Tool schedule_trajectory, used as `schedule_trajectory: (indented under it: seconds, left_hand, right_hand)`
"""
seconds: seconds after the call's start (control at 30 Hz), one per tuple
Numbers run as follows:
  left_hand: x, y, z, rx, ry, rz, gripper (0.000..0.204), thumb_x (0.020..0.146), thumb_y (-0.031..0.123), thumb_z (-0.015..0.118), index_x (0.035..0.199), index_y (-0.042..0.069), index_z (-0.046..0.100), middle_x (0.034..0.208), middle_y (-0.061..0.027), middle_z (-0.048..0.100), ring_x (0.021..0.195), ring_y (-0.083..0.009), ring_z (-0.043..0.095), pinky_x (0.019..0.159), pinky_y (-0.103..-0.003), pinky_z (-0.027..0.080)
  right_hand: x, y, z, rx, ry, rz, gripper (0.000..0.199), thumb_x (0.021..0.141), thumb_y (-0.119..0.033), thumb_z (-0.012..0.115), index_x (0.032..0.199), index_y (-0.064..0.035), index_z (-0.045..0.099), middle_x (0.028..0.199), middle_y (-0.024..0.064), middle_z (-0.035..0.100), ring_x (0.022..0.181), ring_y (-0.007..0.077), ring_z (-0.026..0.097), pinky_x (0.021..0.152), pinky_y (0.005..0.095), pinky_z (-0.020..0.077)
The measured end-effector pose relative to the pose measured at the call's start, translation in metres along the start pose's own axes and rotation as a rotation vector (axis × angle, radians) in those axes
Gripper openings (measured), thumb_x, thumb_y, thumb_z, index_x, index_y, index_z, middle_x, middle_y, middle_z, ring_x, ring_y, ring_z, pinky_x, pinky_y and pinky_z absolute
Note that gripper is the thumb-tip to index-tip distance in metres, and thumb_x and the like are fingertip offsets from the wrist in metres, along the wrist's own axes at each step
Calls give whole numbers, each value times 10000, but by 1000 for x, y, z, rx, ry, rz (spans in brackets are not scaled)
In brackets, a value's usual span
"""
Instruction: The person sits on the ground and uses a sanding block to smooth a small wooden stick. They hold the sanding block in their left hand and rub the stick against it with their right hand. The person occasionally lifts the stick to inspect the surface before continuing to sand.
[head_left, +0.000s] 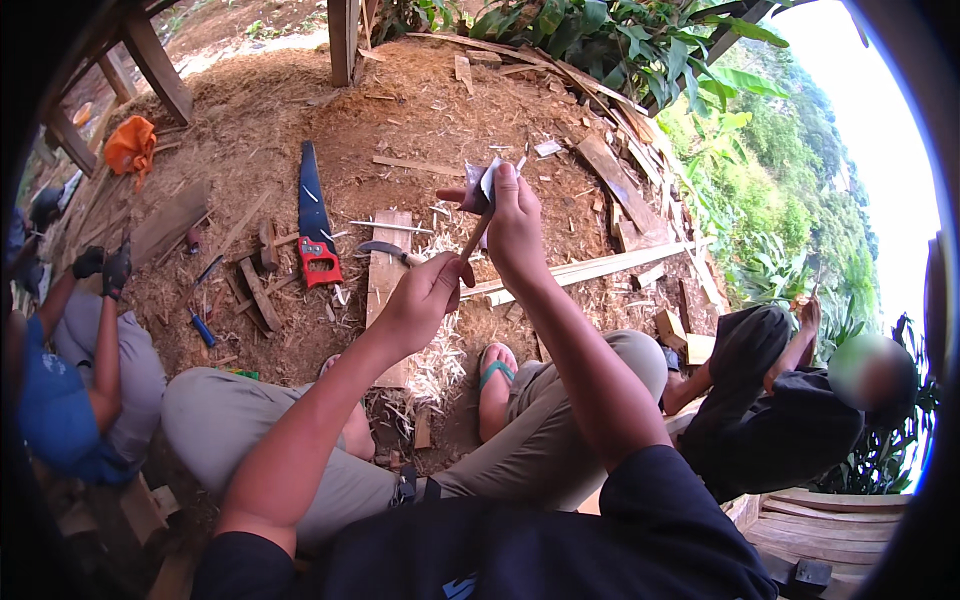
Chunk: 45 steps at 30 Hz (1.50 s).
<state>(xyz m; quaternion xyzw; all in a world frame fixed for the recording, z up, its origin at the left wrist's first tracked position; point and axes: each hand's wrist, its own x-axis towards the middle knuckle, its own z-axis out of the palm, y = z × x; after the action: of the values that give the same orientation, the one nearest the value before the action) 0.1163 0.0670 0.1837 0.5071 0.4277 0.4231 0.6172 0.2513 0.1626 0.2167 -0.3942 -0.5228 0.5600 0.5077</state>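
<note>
My left hand [425, 303] is closed around the lower end of a thin wooden stick [477, 235], which slants up and away from me. Farther up, my right hand [515, 220] pinches a folded piece of sandpaper [476, 190], purplish-grey with a white part, against the stick's upper end. Part of the stick is hidden by the fingers and the sheet. Below my hands a curved knife [388, 249] lies across a wooden board [388, 290] on the ground, among pale shavings [440, 375].
A handsaw [318, 225] with a red handle lies left of the board. Beyond it are a blue-handled screwdriver [203, 330], wood blocks [260, 295] and an orange bag [131, 148]. Long wood strips [590, 268] lie right. One person [80, 380] sits left, another [770, 400] right.
</note>
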Motion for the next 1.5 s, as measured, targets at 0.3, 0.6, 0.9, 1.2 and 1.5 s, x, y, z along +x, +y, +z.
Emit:
schedule_trajectory:
  seconds: [0.3,0.6,0.9,1.2,1.5]
  left_hand:
    - [-8,-8,12,377,307,133,261,1089,254,534,1046,-1,576,656,-172,532,556,-217,507,556,-393,407]
    - [3,-7,10,361,380,160,261,1099,263,514,1107,11,581,712,-122,568,613,-219,527,604,-367,438]
    - [6,13,9,-132,126,-99,364,1130,385,417,978,78,542,570,88,336,436,-16,276,399,-230,236]
    - [9,-10,10,387,322,202,369,1127,368,437,1112,37,598,705,22,553,548,-50,417,521,-262,367]
    - [8,4,2,271,264,103,324,1117,323,471,1060,19,567,662,-52,514,580,-151,483,567,-331,415]
  right_hand:
    - [-10,7,7,-109,94,35,484,1154,-342,238,987,1,538,871,145,699,889,270,759,811,352,579]
    - [-2,8,8,-20,42,13,465,1151,-322,298,1019,29,573,905,153,726,878,225,749,790,351,592]
    - [35,-22,-12,-19,144,1,464,1147,-327,230,929,-60,541,1046,293,747,1075,274,699,1136,423,344]
    - [32,-24,-15,-7,177,2,503,1153,-332,237,928,-20,560,829,118,659,965,302,756,936,388,526]
    - [23,-30,3,-2,88,109,469,1139,-408,233,1012,-78,541,1093,219,763,1198,271,637,1136,456,332]
